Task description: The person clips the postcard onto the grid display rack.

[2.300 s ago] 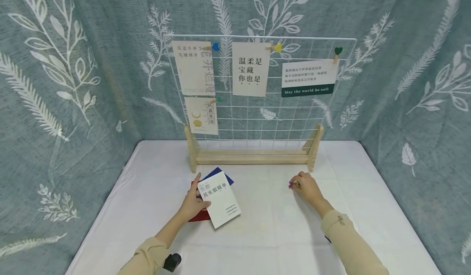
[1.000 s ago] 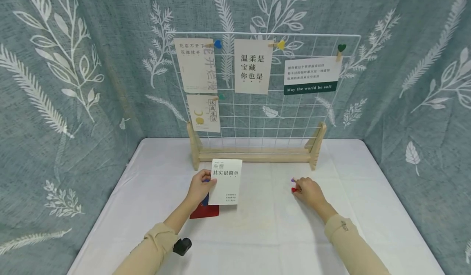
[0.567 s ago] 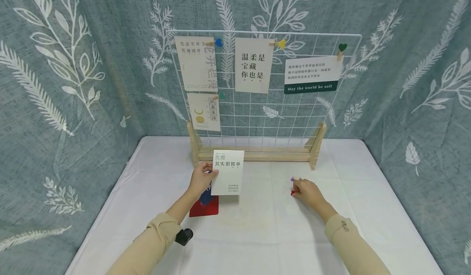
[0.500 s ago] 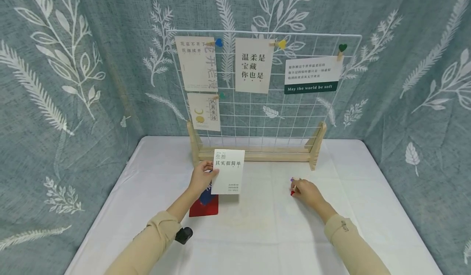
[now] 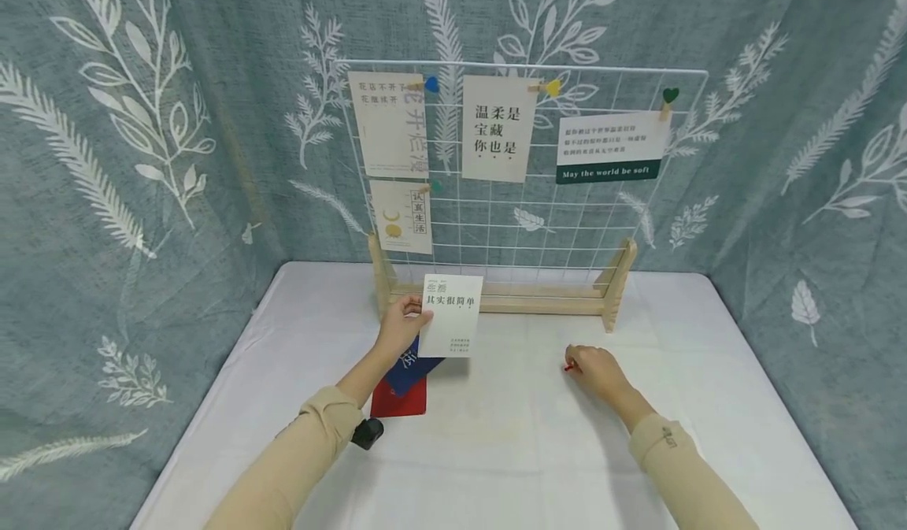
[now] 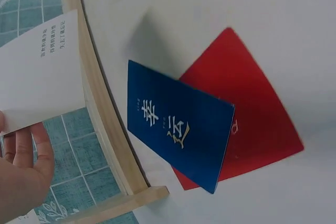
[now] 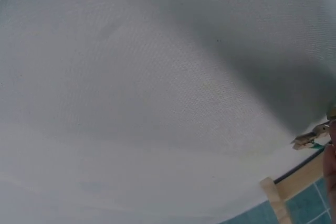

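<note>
My left hand (image 5: pixel 402 324) pinches a white card (image 5: pixel 452 315) with black print by its left edge and holds it upright above the table, just in front of the grid's wooden base (image 5: pixel 496 298). The left wrist view shows the same card (image 6: pixel 39 72) held at my fingers (image 6: pixel 23 161). Below it, a blue card (image 5: pixel 414 363) lies across a red card (image 5: pixel 399 398) on the white table. My right hand (image 5: pixel 595 368) rests on the table with its fingers curled over a small red clip (image 5: pixel 568 367). A wooden clip (image 7: pixel 310 137) shows at the edge of the right wrist view.
A white wire grid (image 5: pixel 602 223) stands upright in the wooden base at the back of the table (image 5: pixel 496 451). Several printed cards (image 5: pixel 499 128) hang on it from heart-shaped clips. Patterned grey-green curtains (image 5: pixel 142 160) close in three sides.
My left hand lifted the white card off the blue and red cards and raised it toward the grid. The right hand stayed at the clips, and the purple one no longer shows.
</note>
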Tool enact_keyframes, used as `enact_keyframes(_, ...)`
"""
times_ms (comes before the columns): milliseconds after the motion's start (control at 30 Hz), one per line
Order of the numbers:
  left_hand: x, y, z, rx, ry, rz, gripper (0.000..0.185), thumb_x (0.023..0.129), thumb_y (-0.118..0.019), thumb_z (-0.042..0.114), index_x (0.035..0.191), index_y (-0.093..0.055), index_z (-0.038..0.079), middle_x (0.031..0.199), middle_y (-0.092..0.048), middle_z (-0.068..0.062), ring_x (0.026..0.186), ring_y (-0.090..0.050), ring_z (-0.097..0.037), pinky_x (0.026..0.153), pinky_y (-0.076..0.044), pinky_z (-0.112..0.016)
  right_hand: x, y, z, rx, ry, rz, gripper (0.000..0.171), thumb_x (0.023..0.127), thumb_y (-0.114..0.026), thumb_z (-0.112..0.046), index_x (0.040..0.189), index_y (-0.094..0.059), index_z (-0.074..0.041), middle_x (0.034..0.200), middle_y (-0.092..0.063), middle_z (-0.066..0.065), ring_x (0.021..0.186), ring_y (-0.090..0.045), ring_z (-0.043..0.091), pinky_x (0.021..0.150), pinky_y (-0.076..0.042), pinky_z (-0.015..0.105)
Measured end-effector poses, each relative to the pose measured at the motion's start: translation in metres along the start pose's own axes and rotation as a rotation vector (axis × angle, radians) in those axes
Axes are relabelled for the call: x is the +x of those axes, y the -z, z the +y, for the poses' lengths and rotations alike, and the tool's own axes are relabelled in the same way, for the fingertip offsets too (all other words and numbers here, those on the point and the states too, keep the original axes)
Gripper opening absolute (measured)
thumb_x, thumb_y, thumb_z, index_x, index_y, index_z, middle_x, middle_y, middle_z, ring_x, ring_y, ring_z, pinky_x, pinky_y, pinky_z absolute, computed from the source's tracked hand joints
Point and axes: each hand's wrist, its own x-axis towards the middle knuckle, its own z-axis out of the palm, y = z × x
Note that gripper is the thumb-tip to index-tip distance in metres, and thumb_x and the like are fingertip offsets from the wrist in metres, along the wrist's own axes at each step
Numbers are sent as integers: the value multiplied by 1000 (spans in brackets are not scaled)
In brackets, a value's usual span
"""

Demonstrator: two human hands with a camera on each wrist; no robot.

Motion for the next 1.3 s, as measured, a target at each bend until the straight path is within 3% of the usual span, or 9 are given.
enact_keyframes(167, 9, 0, 7, 24, -40, -2, 18, 87, -59, -5, 104, -57, -11, 100, -64, -29, 91, -63, -33, 73, -53, -25, 4, 8, 4, 31, 26, -17, 15, 75, -72, 4, 78, -59, -4, 72, -65, 5, 63, -58, 15, 57, -48, 30)
enact_keyframes(367, 17, -1, 18, 43, -51, -20, 18, 88, -59, -5, 105, -57, -10, 102, -64, -28, 95, -62, -37, 75, -53, -30, 4, 15, 10, 57, -11, -63, 10, 78, -69, 4, 88, -67, 4, 83, -69, 13, 76, -66, 25, 71, -55, 38)
enact_keyframes(467, 31, 0, 9, 13, -125, -30, 15, 88, -63, 2, 100, -59, -5, 95, -66, -22, 88, -65, -31, 74, -54, -30, 1, 16, 11, 63, -19, -58, 9, 78, -69, 4, 87, -67, 4, 83, -69, 13, 76, -65, 25, 71, -54, 39)
enact_keyframes(633, 48, 3, 13, 61, -114, -34, 20, 88, -64, 6, 104, -59, -5, 98, -67, -21, 92, -64, -30, 73, -54, -33, 1, 18, 11, 69, -11, -17, 8, 77, -70, 5, 84, -66, 3, 81, -69, 12, 74, -65, 25, 69, -54, 39)
enact_keyframes(667, 42, 4, 26, 103, -58, -30, 21, 88, -61, 0, 107, -57, -8, 104, -65, -26, 98, -62, -35, 76, -54, -37, 1, 18, 11, 68, -9, -13, 8, 77, -70, 5, 83, -65, 2, 81, -69, 12, 74, -65, 25, 69, -54, 39)
enact_keyframes(767, 42, 6, 35, 132, -39, -15, 21, 89, -61, 0, 108, -57, -8, 108, -64, -26, 102, -61, -35, 78, -53, -35, 5, 20, 11, 69, -6, -23, 8, 77, -70, 5, 82, -65, 1, 80, -69, 11, 73, -65, 23, 67, -54, 37)
enact_keyframes(1033, 45, 4, 52, 147, -53, -22, 22, 89, -61, 2, 109, -57, -8, 107, -64, -25, 101, -61, -34, 82, -53, -35, 19, 37, 8, 54, 30, -11, 8, 76, -72, 4, 80, -65, 1, 76, -66, 10, 72, -62, 23, 66, -53, 37)
enact_keyframes(1300, 51, 6, 68, 136, -91, -24, 23, 89, -60, -1, 109, -56, -10, 111, -61, -27, 105, -60, -35, 89, -51, -38, 26, 54, 9, 69, -2, -45, 9, 78, -69, 6, 84, -63, 2, 83, -67, 12, 80, -66, 29, 69, -55, 39)
